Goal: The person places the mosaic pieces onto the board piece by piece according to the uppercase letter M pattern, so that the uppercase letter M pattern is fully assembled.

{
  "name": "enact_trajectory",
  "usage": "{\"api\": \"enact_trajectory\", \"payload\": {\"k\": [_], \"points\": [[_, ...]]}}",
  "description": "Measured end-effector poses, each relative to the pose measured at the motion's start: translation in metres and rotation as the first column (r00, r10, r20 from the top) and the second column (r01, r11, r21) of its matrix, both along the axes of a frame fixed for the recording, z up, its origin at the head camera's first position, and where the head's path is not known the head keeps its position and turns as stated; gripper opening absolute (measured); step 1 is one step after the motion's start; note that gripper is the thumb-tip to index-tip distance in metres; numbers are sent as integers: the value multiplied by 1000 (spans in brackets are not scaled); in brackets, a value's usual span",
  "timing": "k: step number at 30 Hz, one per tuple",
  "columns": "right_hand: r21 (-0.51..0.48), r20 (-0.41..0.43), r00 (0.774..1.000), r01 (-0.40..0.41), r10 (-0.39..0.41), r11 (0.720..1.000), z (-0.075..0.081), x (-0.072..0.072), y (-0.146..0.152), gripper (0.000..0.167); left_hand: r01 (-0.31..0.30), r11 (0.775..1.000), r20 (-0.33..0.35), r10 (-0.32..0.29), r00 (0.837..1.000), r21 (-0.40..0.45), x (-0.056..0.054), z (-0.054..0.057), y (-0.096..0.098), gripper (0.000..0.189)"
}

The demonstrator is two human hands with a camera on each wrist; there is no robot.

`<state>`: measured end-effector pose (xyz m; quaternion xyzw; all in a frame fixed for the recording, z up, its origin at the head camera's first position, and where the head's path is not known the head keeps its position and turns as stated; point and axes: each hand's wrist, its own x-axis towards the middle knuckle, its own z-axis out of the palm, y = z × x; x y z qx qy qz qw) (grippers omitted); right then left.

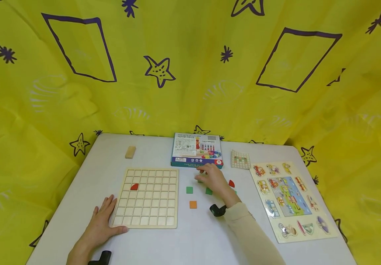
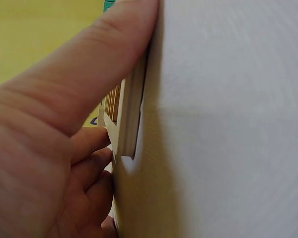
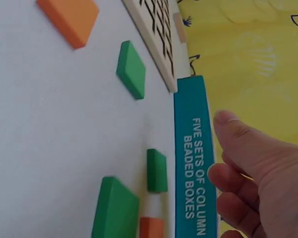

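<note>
My left hand (image 1: 101, 221) lies with fingers spread at the near left corner of a wooden grid board (image 1: 178, 198), thumb along its front edge. In the left wrist view the thumb crosses the edge of the board (image 2: 129, 114). One red quarter-circle piece (image 1: 134, 187) sits in a cell toward the board's upper left. My right hand (image 1: 212, 180) is above loose pieces, close to the teal-edged box (image 1: 197, 151). Its thumb and bent fingers stand apart with nothing between them in the right wrist view. Near it are green squares (image 3: 131, 70) and an orange square (image 1: 193, 204).
Another red piece (image 1: 231, 183) lies right of my right wrist. A vehicle picture puzzle (image 1: 275, 221) lies at the right, with a small pattern card (image 1: 240, 159) behind it. A wooden block (image 1: 130, 152) stands at the back left. Yellow curtain (image 1: 190, 103) surrounds the table.
</note>
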<state>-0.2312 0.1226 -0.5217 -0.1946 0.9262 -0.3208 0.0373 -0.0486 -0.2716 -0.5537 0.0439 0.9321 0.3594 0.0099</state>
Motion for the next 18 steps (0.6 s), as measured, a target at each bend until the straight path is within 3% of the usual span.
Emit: {"api": "enact_trajectory", "payload": {"k": [4,13,18], "points": [[12,21,1000,5,-6,1000,-6,0,7,36,2,1000,-9,-2,1000,-4,1,0,0,114],[57,-29,999,-38,40,998,-15,-2,15,34,1,1000,-4,-1,1000,-4,1,2,1,114],[82,0,999,-43,44,996,-17,-2,15,35,-1,1000,2,1,1000,-10,1,2,1,115]]}}
